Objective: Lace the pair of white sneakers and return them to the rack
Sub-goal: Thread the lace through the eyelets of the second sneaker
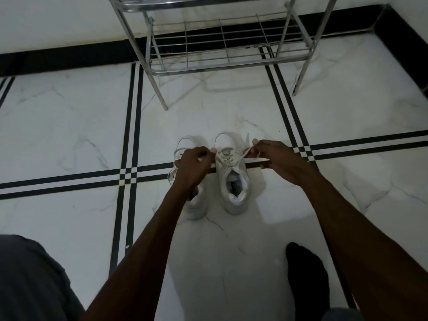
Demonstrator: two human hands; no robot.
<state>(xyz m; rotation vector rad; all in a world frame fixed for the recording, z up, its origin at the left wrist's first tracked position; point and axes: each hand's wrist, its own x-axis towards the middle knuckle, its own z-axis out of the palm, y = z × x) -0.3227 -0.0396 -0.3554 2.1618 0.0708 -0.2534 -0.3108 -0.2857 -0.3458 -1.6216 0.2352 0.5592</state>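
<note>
Two white sneakers stand side by side on the marble floor, toes pointing away from me. The right sneaker (234, 181) has its lace (228, 158) crossed through several eyelets. My left hand (193, 169) pinches one lace end at the shoe's left side. My right hand (276, 158) pinches the other lace end (246, 152), pulled out to the right. The left sneaker (187, 144) is largely hidden under my left hand and wrist, with loose lace showing at its left edge. The metal shoe rack (228, 63) stands beyond the shoes.
The rack's lower wire shelf (222, 45) holds nothing and its legs rest on the floor against a black skirting. My dark-socked foot (305, 274) is at the lower right and my grey-trousered knee (30, 281) at the lower left.
</note>
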